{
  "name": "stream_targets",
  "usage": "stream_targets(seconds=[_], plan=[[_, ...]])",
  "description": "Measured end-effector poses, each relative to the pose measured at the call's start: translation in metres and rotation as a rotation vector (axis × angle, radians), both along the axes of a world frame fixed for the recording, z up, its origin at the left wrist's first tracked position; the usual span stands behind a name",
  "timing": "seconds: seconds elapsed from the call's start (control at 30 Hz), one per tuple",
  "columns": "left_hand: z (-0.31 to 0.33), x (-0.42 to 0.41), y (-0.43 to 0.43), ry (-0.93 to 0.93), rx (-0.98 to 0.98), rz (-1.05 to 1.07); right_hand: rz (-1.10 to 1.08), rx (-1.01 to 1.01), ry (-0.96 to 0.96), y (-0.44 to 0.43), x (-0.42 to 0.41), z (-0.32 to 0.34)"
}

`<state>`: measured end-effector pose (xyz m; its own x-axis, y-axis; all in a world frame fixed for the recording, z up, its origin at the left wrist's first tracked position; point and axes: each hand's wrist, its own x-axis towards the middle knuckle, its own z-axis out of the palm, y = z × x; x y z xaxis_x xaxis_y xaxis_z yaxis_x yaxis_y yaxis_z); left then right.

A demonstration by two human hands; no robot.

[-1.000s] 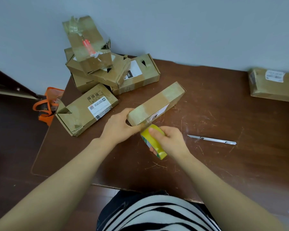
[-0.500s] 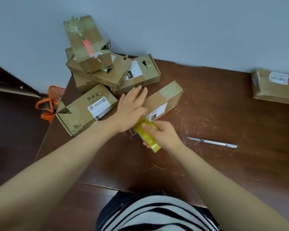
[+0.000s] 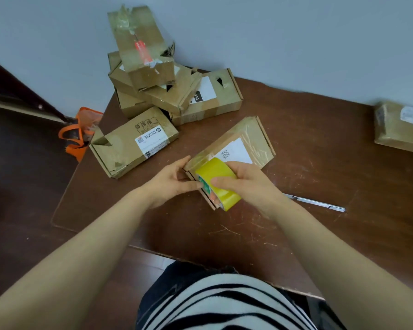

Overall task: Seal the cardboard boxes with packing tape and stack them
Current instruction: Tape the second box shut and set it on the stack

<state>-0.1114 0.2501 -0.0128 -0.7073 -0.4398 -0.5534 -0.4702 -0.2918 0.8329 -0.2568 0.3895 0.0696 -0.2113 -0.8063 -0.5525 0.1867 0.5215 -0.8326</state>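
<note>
- The box (image 3: 244,141) lies mid-table with its white label facing up, under shiny clear tape; its near end sits between the two hands.
- The left hand (image 3: 169,183) holds the box's near left corner, thumb on the top edge and fingers curled against the side.
- The right hand (image 3: 249,183) is clamped on the yellow roll (image 3: 216,173), thumb across its outer face and fingers behind.
- The roll stands on edge against the box's near end and hides part of it.
- The left fingertips touch the roll's printed side.
- A pile (image 3: 150,72) of boxes fills the table's far left corner by the wall; the top one is tilted and bears a red tag.
- A flat carton (image 3: 131,145) with a torn flap lies just in front of the pile, near the left edge.
- Another parcel (image 3: 401,128) sits well apart at the far right.
- A thin metal blade (image 3: 317,203) lies on the table (image 3: 320,239) just right of the right wrist.
- An orange bag (image 3: 78,136) rests on the floor beside the table.
</note>
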Motion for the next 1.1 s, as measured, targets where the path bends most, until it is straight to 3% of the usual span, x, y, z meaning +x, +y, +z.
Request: stream_targets(seconds=[0.07,0.13,0.27,0.37,0.5,0.6,0.8,1.1], plan=[[-0.006,-0.002,0.001,0.008,0.031,0.169,-0.031,-0.022,0.021,-0.011,0.004,-0.003],[-0.01,-0.005,0.003,-0.012,-0.079,0.223,-0.133,-0.007,0.009,-0.029,0.003,-0.011],[-0.017,-0.014,0.028,-0.187,-0.523,-0.124,-0.131,-0.023,0.047,-0.064,-0.001,-0.02],[-0.025,-0.026,0.042,-0.248,-0.743,-0.189,-0.076,-0.03,0.1,-0.07,-0.006,-0.024],[-0.036,-0.025,0.036,-0.226,-0.693,-0.096,-0.09,0.038,0.08,-0.048,-0.002,-0.024],[-0.034,-0.024,0.034,-0.207,-0.687,-0.126,-0.155,-0.03,0.249,-0.022,0.006,-0.014],[-0.029,-0.029,0.033,-0.218,-0.679,-0.137,-0.223,0.166,0.127,0.044,0.027,-0.015],[-0.027,-0.025,0.034,-0.169,-0.695,-0.148,-0.053,0.311,0.287,0.046,0.022,-0.035]])
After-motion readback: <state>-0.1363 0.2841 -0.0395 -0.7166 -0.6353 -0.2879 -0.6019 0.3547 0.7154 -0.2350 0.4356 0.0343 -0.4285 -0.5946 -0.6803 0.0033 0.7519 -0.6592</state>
